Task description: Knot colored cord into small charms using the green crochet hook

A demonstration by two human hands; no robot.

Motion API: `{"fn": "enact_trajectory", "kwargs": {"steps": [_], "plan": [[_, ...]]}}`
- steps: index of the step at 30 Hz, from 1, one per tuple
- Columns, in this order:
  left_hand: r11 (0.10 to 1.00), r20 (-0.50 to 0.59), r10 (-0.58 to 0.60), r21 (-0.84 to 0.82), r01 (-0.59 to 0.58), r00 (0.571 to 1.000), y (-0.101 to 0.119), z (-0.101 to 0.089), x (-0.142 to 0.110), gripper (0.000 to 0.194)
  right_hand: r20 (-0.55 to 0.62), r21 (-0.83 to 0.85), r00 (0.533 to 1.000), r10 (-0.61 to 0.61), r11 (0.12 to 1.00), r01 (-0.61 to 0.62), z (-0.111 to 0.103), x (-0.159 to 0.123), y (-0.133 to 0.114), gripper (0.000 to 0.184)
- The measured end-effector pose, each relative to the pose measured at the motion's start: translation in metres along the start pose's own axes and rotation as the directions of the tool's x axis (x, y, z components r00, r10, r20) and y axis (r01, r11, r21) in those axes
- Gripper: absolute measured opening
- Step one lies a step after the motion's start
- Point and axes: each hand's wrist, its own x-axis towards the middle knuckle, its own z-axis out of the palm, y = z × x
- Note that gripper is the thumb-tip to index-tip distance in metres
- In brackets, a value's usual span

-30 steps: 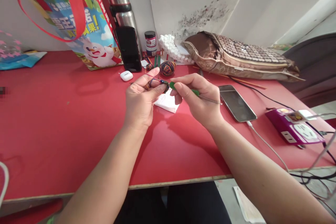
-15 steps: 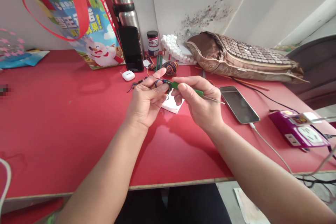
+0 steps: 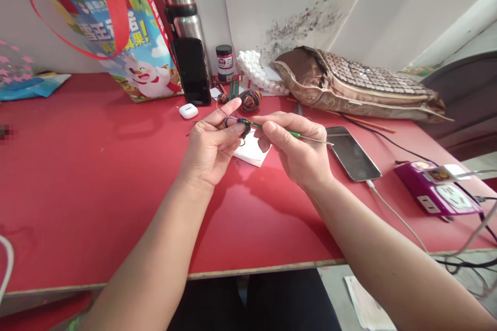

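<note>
My left hand (image 3: 212, 147) pinches a small dark multicoloured piece of crochet (image 3: 245, 127) between thumb and fingers, with its index finger raised and yarn running over it. In my right hand (image 3: 297, 147) is a crochet hook (image 3: 295, 134) with a green handle and a thin metal shaft that sticks out to the right. The hook's left end reaches the crochet piece; its exact tip is too small to make out. Behind the hands lies a ball of variegated yarn (image 3: 251, 100). White paper (image 3: 254, 151) rests on the table under the work.
On the red table (image 3: 116, 191), a phone (image 3: 353, 154) and a purple power strip (image 3: 438, 189) with cables lie right. At the back stand a gift bag (image 3: 143, 57), a steel flask (image 3: 182, 5), an upright phone (image 3: 192, 70), a jar (image 3: 224, 63) and a brown cushion-like bag (image 3: 361, 83). A white earbud case (image 3: 188, 110) lies left.
The hook has turned in my right hand, so its green handle shows narrower. My left hand has shifted slightly left with the crochet piece, and the view has moved a little.
</note>
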Motion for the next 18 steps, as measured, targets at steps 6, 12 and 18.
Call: {"fn": "enact_trajectory", "kwargs": {"steps": [6,12,18], "plan": [[1.000,0.001,0.007,-0.021,-0.007,1.000,0.0005,-0.0029,0.0015,0.029,-0.001,-0.018,1.000,0.015,1.000,-0.015,-0.0026,-0.0001,-0.0016,0.012],[1.000,0.007,0.021,-0.023,-0.020,1.000,0.0018,-0.0028,0.0015,0.030,-0.018,0.014,1.000,0.013,1.000,-0.013,-0.0019,-0.0002,-0.0018,0.008],[0.998,0.022,0.055,-0.009,-0.055,0.998,0.0012,-0.0040,0.0034,0.033,-0.054,0.022,0.998,0.032,0.999,-0.031,-0.0003,-0.0003,-0.0033,0.010]]}}
